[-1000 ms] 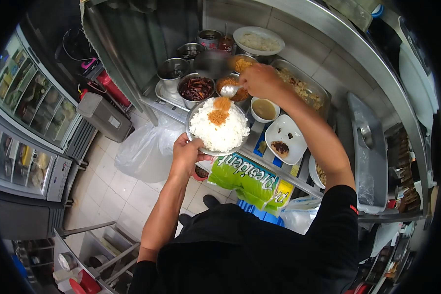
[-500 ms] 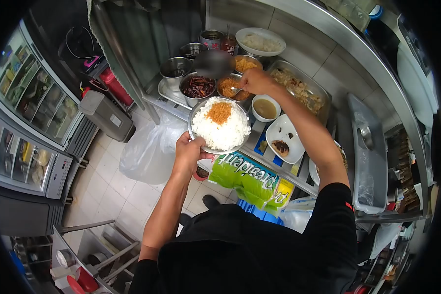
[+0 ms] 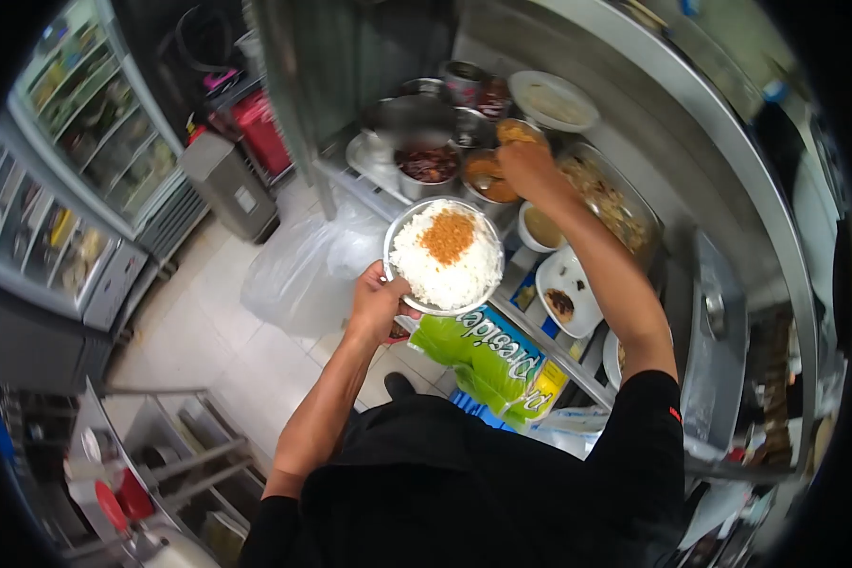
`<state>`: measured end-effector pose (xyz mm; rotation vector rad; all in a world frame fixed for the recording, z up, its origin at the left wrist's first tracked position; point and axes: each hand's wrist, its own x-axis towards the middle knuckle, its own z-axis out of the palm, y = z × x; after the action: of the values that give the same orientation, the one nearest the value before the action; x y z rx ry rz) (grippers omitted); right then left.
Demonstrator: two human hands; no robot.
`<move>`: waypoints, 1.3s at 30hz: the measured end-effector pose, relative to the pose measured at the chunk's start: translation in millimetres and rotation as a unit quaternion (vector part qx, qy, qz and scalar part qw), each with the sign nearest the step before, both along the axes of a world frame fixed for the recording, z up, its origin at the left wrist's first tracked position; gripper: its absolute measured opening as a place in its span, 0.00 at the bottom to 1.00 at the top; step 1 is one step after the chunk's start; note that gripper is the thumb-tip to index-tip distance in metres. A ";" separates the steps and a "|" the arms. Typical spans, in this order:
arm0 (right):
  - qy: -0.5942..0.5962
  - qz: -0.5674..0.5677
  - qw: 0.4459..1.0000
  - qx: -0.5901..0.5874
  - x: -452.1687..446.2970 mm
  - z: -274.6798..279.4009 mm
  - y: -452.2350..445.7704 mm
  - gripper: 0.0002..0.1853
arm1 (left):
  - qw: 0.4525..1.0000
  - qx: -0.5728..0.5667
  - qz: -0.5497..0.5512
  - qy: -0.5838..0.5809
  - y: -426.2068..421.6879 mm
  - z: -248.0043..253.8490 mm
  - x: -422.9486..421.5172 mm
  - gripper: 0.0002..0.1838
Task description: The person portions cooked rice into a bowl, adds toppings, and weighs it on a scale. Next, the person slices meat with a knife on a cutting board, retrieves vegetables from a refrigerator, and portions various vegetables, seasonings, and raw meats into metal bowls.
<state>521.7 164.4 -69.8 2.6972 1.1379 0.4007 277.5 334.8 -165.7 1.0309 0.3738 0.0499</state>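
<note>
My left hand grips the rim of a round metal bowl heaped with white rice, an orange-brown crumbly topping on it. Over the shelf, my right hand is closed beside a metal container of orange-brown food. A spoon rests in that container; its handle end is hidden at my fingers. Dark red dried chillies fill the pot to the left. Behind my hand is a bowl of yellow-orange food. A bowl of brownish liquid stands nearer me.
A white dish with dark bits lies near the shelf's front edge. Behind it is a metal tray of food. A green bag hangs below the shelf. Glass-door fridges and a grey bin stand at left.
The spoon has gone from above the rice to the orange-brown container with my right hand. More topping lies on the rice. The whole view has shifted, and the bowl appears farther right.
</note>
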 end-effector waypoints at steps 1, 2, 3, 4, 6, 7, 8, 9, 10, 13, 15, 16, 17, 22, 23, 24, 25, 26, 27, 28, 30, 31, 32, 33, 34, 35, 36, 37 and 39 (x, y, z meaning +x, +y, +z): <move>-0.031 0.039 0.996 0.069 -14.0 6.9 12.3 0.07 | 1.000 0.001 0.008 0.018 4.9 1.2 -12.4 0.13; -0.058 0.079 0.985 0.139 -31.2 17.9 23.5 0.07 | 1.000 -0.012 0.017 0.013 10.7 -4.0 -24.7 0.13; 0.059 0.098 0.984 0.140 -45.5 29.5 36.8 0.07 | 0.999 -0.023 0.027 0.005 18.4 -8.1 -37.0 0.13; 0.148 0.125 0.972 0.136 -55.4 36.0 54.7 0.06 | 0.999 -0.031 0.041 -0.006 28.0 -10.6 -50.7 0.12; 0.346 0.168 0.916 0.112 -82.2 38.4 90.6 0.04 | 0.997 -0.037 0.070 -0.021 50.9 -11.1 -85.7 0.13; 0.430 0.182 0.879 0.097 -97.5 35.2 110.7 0.04 | 0.995 -0.042 0.087 -0.028 61.7 -9.0 -105.3 0.14; 0.503 0.187 0.839 0.090 -114.7 27.2 130.5 0.04 | 0.993 -0.043 0.103 -0.025 76.6 -9.5 -126.8 0.15; 0.574 0.185 0.793 0.081 -132.6 18.1 153.3 0.04 | 0.992 -0.044 0.119 -0.022 90.1 -9.9 -148.2 0.16; 0.634 0.176 0.749 0.075 -152.0 8.2 175.9 0.04 | 0.988 -0.040 0.144 -0.025 107.3 -9.0 -174.7 0.17; 0.750 0.166 0.636 0.075 -215.7 -20.8 243.5 0.06 | 0.973 -0.021 0.225 -0.046 154.4 -4.5 -262.3 0.16; 0.784 0.189 0.586 0.075 -266.1 -32.3 288.9 0.04 | 0.969 -0.015 0.238 -0.057 174.6 -2.8 -325.9 0.15; 0.803 0.206 0.555 0.072 -298.4 -35.5 319.0 0.03 | 0.954 -0.023 0.286 -0.083 187.4 0.8 -364.6 0.16; 0.800 0.227 0.549 0.084 -333.4 -39.1 341.7 0.04 | 0.940 -0.033 0.321 -0.111 193.5 9.3 -401.6 0.17; 0.840 0.315 0.440 0.047 -497.6 -39.8 474.1 0.02 | 0.821 0.005 0.551 -0.148 208.4 15.3 -569.3 0.22; 0.852 0.318 0.414 0.036 -530.8 -40.6 500.7 0.02 | 0.787 0.052 0.603 -0.122 204.3 8.0 -599.6 0.20; 0.854 0.316 0.410 0.046 -569.5 -38.6 520.3 0.01 | 0.749 0.088 0.651 -0.087 200.1 -1.4 -628.6 0.20; 0.857 0.315 0.405 0.057 -608.7 -36.9 540.2 0.02 | 0.713 0.102 0.692 -0.041 189.2 -12.0 -654.9 0.20; 0.854 0.322 0.404 0.066 -646.7 -32.2 562.8 0.04 | 0.673 0.107 0.732 0.007 177.9 -24.2 -680.1 0.20; 0.851 0.328 0.402 0.076 -684.8 -27.6 585.5 0.06 | 0.633 0.103 0.766 0.052 164.3 -39.9 -703.3 0.20; 0.854 0.338 0.389 0.069 -714.4 -31.3 615.6 0.07 | 0.595 0.089 0.793 0.092 146.4 -56.6 -722.9 0.20; 0.864 0.351 0.357 0.059 -778.6 -30.9 669.9 0.10 | 0.533 0.040 0.831 0.155 103.5 -94.0 -751.2 0.21; 0.865 0.350 0.351 0.074 -813.9 -29.0 693.1 0.10 | 0.505 0.014 0.843 0.182 81.1 -113.3 -759.4 0.21; 0.868 0.347 0.345 0.089 -846.7 -29.3 714.7 0.11 | 0.483 -0.016 0.851 0.205 56.4 -133.2 -763.3 0.21; 0.869 0.342 0.337 0.122 -881.1 -29.8 733.2 0.11 | 0.459 -0.048 0.858 0.225 31.6 -152.7 -764.0 0.21; 0.869 0.337 0.328 0.155 -916.6 -30.2 749.6 0.10 | 0.439 -0.079 0.863 0.240 9.7 -171.0 -763.9 0.22; 0.866 0.325 0.336 0.176 -951.6 -29.4 763.6 0.10 | 0.418 -0.109 0.866 0.252 -10.3 -185.8 -761.6 0.22; 0.863 0.317 0.346 0.187 -980.6 -36.4 778.6 0.10 | 0.396 -0.142 0.869 0.262 -28.5 -199.7 -757.6 0.22; 0.859 0.309 0.357 0.198 -1009.5 -43.4 793.6 0.10 | 0.374 -0.172 0.871 0.267 -43.9 -210.1 -753.3 0.23; 0.868 0.278 0.346 0.222 -1071.4 -59.0 822.1 0.11 | 0.333 -0.224 0.875 0.273 -62.1 -221.8 -746.0 0.23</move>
<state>-549.7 986.4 -128.8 1.7599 2.2187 -3.2127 -468.5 272.7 -387.5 -0.4636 1.9035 1.5232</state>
